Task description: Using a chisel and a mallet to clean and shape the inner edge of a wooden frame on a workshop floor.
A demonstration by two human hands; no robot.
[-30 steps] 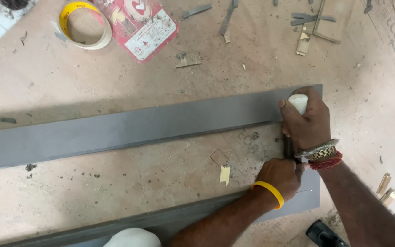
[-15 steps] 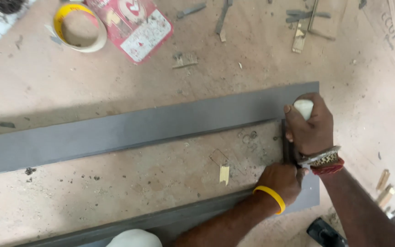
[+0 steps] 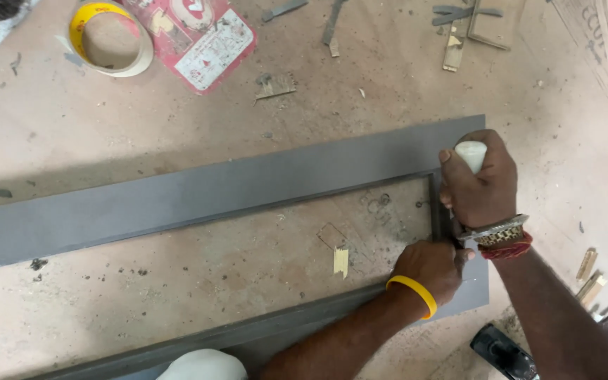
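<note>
A flat grey frame (image 3: 198,193) lies on a dusty plywood surface, its long strips running left to right. My right hand (image 3: 481,184), with a watch and a red thread at the wrist, is closed around a tool with a white handle (image 3: 471,153) at the frame's right inner edge. The tool's dark shaft (image 3: 452,233) runs down toward my left hand (image 3: 427,267), which wears a yellow band. That hand is curled at the shaft's lower end, by the frame's lower right corner. The tool's tip is hidden under the fingers.
A yellow tape roll (image 3: 110,39) and a red packet (image 3: 202,35) lie at the top left. Grey strips and offcuts (image 3: 459,32) sit at the top right. A dark tool (image 3: 504,352) lies at the bottom right, and a white rounded object (image 3: 202,366) at the bottom edge.
Both hands stay at the frame's right end with the same hold on the tool. The view has drifted slightly, nothing else has moved.
</note>
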